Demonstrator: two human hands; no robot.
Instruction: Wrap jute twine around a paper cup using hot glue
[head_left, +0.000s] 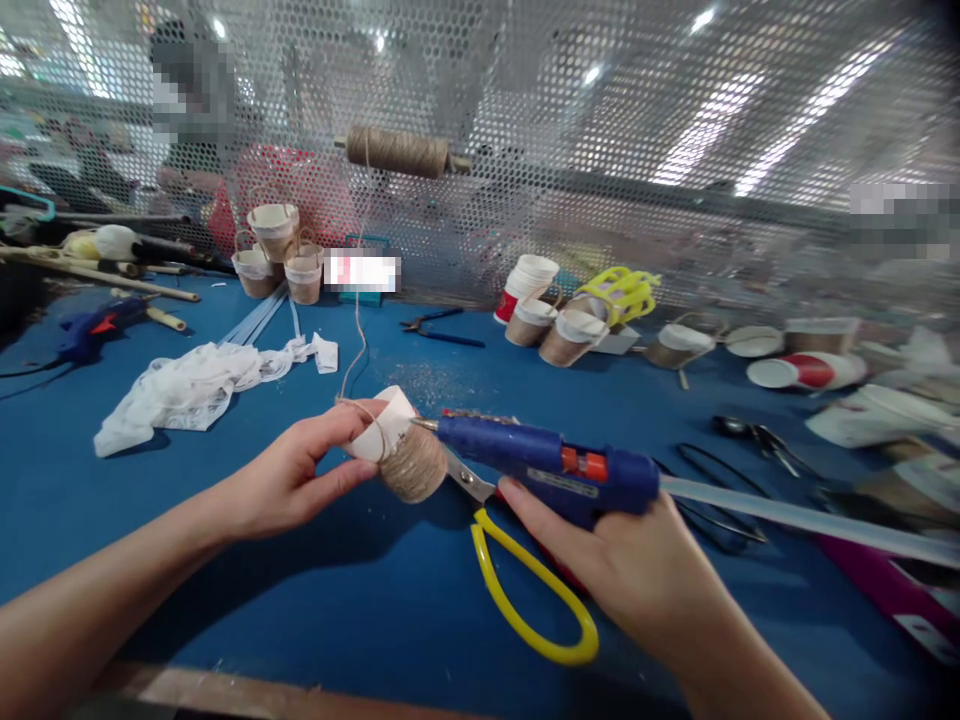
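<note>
My left hand (300,470) grips a small paper cup (412,468) by its white rim end, and the cup tilts toward me. Brown twine is wound around the cup's lower part. A loose strand of twine (361,330) runs from the cup up to a spool (397,150) mounted on the mesh. Wrapped around a blue hot glue gun (547,460), my right hand (630,560) brings its nozzle to the cup's side by the top of the winding. A clear glue stick (795,527) sticks out of the gun's back. Yellow-handled scissors (525,590) lie beneath the gun.
Twine-covered cups (274,250) are stacked at the back left, with more cups (574,335) at the back right. White lace ribbon (195,385) lies left, near another blue glue gun (97,325). Pliers (442,328) rest before the perforated metal screen (600,120).
</note>
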